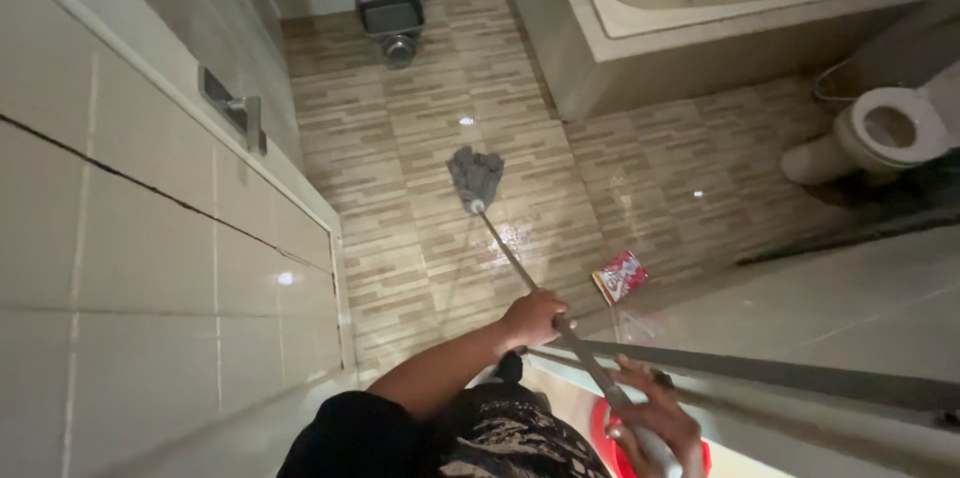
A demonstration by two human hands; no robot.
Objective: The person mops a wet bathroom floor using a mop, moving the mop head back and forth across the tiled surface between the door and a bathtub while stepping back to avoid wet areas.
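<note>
I hold a mop by its long metal handle (505, 253). Its grey string head (474, 177) rests on the wet brown tiled floor (400, 128) in the middle of the bathroom. My left hand (532, 318) grips the handle about halfway up. Lower in the view, my right hand (655, 420) is wrapped around the handle's upper end, just above a red bucket (603, 428) that is mostly hidden behind my body and hand.
A red and white packet (620, 275) lies on the floor right of the mop. A bathtub (700, 28) stands at the back right, a white toilet (885, 133) at the far right, a grey bin (391, 11) by the back wall. White tiled wall (130, 238) runs along the left.
</note>
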